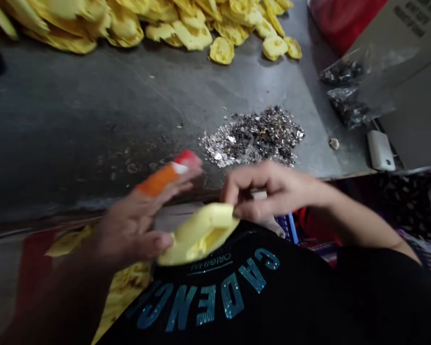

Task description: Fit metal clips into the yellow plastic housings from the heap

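We are pinching the yellow piece with our right hand, our outstretched left hand probably steadying it by thumb.

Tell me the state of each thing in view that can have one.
Yellow piece: tilted, between the hands
Left hand: fingers stretched out, blurred
Right hand: fingers curled at the piece's end
Finger wrap: on the left hand
Shiny bits: loosely heaped on the table
Yellow pile: loose, jumbled
Plastic bags: partly filled
White device: power state unclear
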`<action>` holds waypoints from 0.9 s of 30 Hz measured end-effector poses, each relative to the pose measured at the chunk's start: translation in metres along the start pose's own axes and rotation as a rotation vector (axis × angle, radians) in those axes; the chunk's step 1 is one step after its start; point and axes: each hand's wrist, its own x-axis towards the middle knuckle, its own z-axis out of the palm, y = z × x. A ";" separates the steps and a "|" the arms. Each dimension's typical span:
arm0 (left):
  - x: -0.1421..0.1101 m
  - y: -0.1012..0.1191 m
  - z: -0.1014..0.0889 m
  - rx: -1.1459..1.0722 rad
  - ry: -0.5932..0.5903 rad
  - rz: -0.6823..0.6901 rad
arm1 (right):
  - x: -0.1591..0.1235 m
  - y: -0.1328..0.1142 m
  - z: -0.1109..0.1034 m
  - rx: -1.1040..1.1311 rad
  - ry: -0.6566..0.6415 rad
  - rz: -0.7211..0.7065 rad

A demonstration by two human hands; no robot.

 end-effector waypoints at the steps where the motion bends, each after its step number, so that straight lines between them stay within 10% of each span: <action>1: 0.010 0.000 0.007 -0.022 -0.202 -0.062 | -0.012 0.006 0.022 0.042 0.000 -0.008; 4: 0.025 -0.013 0.031 -0.081 -0.524 -0.218 | -0.052 0.036 0.059 0.054 0.160 -0.009; 11: 0.021 -0.035 0.064 -0.447 -0.267 -0.303 | -0.136 0.096 0.021 -0.804 1.009 0.284; 17: 0.007 -0.023 0.069 -0.580 -0.054 -0.288 | -0.124 0.124 0.002 -1.108 0.966 0.430; 27: 0.003 -0.037 0.073 -0.663 -0.093 -0.242 | -0.118 0.120 0.015 -1.042 0.849 0.244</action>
